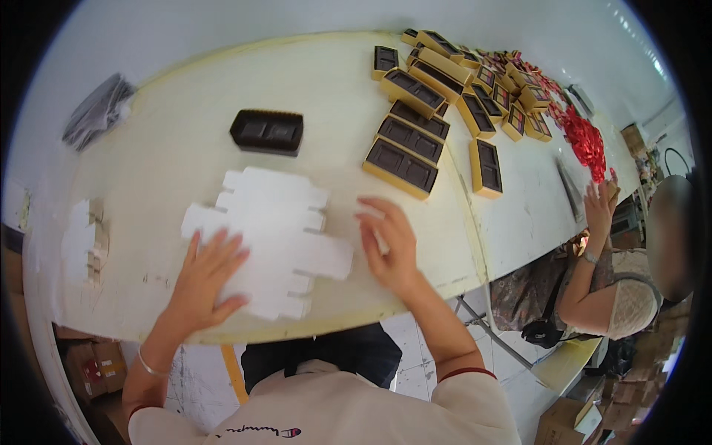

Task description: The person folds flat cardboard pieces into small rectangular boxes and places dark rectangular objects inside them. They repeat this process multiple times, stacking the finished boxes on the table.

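A flat white die-cut box blank [278,230] with tabs along its edges lies on the table in front of me. Spread over its left part is my left hand [204,278], fingers apart and pressing on the card. My right hand [389,245] hovers just beyond the blank's right flap, its fingers loosely curled and apart, with nothing visible between them. Farther back, a black plastic tray insert [267,132] with moulded compartments sits by itself. Gold-sided boxes with dark inserts [400,167] are lined up to the right of it.
More gold boxes [486,107] are heaped at the back right, near red ribbon [586,144]. Another person's hands [599,204] work beside that ribbon. At the left edge lies a stack of white blanks [83,241]; a grey plastic-wrapped bundle [100,111] rests at the far left.
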Demonstrator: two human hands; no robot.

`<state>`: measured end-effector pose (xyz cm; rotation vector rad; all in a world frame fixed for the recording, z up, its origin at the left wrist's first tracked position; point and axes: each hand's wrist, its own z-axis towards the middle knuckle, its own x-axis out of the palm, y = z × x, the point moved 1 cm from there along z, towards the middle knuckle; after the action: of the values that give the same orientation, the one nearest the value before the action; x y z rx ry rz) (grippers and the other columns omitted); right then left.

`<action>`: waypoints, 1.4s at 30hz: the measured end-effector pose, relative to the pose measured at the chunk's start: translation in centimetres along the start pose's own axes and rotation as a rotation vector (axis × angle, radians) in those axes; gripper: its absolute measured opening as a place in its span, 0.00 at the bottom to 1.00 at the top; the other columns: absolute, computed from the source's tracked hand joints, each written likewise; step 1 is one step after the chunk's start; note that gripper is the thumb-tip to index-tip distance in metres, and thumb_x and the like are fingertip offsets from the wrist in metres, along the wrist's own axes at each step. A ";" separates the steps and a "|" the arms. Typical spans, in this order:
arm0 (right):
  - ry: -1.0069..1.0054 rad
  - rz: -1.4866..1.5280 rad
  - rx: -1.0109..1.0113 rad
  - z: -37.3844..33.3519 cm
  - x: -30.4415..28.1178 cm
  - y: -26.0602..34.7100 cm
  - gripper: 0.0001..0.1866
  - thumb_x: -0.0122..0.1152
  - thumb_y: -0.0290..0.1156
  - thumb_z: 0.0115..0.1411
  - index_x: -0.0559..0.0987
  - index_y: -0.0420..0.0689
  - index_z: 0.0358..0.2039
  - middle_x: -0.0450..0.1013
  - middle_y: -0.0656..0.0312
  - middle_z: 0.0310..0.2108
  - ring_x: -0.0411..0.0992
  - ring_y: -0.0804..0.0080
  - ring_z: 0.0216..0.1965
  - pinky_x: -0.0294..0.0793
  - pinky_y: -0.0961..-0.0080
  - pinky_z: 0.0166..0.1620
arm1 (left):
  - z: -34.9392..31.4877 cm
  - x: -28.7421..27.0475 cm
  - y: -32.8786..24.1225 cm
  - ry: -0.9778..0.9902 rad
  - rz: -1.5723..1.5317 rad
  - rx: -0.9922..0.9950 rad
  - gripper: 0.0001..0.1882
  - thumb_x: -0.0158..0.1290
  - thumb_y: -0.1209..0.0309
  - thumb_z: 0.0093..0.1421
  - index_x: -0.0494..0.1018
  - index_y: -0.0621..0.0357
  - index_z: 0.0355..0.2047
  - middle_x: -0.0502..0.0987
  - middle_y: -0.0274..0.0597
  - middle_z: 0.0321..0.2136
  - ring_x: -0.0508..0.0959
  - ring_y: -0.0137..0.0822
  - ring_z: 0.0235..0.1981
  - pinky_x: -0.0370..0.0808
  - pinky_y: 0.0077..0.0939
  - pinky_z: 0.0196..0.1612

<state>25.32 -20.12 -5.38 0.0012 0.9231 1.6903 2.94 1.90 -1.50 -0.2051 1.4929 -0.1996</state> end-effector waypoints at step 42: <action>0.210 -0.022 -0.262 -6.8 8.3 3.4 0.25 0.63 0.38 0.56 0.71 0.39 0.51 0.62 0.49 0.60 0.58 0.50 0.63 0.50 0.49 0.65 | -4.9 8.4 -1.4 -0.729 -0.231 -0.314 0.24 0.57 0.53 0.56 0.76 0.61 0.43 0.80 0.44 0.33 0.77 0.46 0.37 0.73 0.39 0.39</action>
<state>16.54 -17.29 -11.89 -0.3662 0.8443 1.8030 -1.34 -1.69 -9.58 -0.6333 0.7639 -0.0584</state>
